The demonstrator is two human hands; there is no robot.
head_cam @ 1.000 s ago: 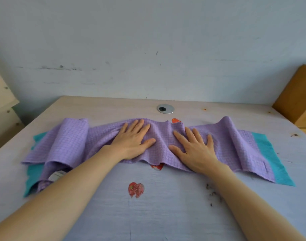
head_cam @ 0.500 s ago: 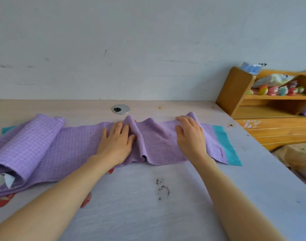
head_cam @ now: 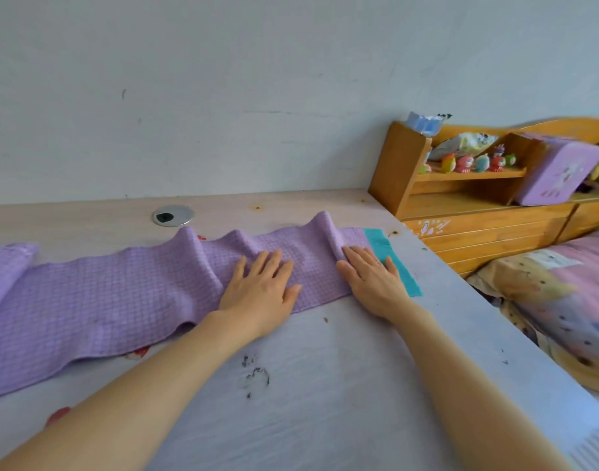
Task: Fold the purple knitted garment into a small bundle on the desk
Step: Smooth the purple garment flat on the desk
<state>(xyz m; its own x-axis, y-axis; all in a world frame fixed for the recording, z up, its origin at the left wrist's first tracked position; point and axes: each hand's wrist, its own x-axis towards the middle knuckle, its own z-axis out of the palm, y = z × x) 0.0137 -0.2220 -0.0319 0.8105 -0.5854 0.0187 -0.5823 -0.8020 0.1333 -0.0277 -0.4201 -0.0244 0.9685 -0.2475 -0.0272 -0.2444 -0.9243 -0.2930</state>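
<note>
both hands flat, fingers spread, pressing purple knitted garment (head_cam: 121, 300) onto surface (head_cam: 325, 385): left hand (head_cam: 260, 294) mid-strip, right hand (head_cam: 373, 283) by its teal edge (head_cam: 405, 277).

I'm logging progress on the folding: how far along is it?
Early. Done: the purple knitted garment lies as a long strip across the desk. In hand: left hand and right hand press flat near its teal edge. Left: folding it into a small bundle.
</note>
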